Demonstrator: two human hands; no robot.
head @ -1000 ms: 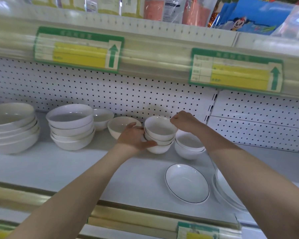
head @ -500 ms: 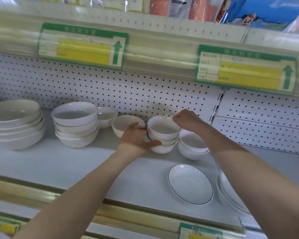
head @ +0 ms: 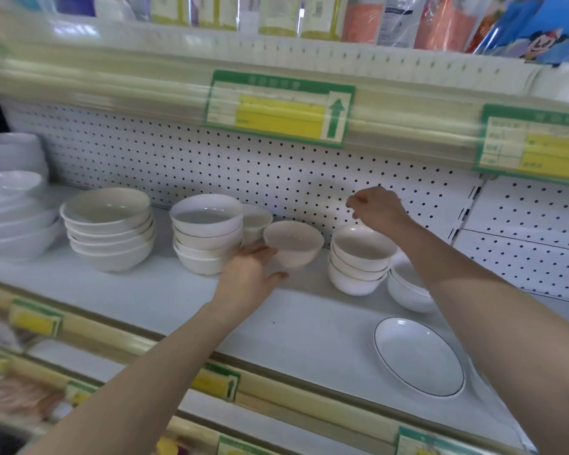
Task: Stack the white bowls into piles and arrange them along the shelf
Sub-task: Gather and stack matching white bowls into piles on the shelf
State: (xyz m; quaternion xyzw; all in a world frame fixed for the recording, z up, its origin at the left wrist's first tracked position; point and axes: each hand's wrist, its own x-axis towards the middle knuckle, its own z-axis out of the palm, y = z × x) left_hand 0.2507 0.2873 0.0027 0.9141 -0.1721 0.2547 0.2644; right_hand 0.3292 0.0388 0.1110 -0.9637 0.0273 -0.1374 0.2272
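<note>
On the white shelf [head: 165, 300] a pile of three small white bowls [head: 358, 261] stands right of centre. My right hand [head: 375, 208] hovers just above its back rim, fingers curled, holding nothing. Left of that pile, my left hand [head: 250, 270] grips a single small bowl [head: 294, 243], fingers on its left side and thumb under it; the bowl is tilted. Further left stand a pile of several bowls [head: 207, 238], a wider pile [head: 107, 228] and a pile of big bowls [head: 14, 218]. One more small bowl [head: 258, 220] sits behind.
Two nested bowls [head: 408, 287] sit partly behind my right forearm. A shallow dark-rimmed dish [head: 419, 356] lies near the shelf's front edge. A pegboard wall [head: 276, 178] closes the back. The upper shelf rail with price tags [head: 280, 110] hangs low overhead.
My left hand left the pile of three bowls and moved left onto the single bowl, which now tilts. My right hand lifted off the pile's rim. The view swung left.
</note>
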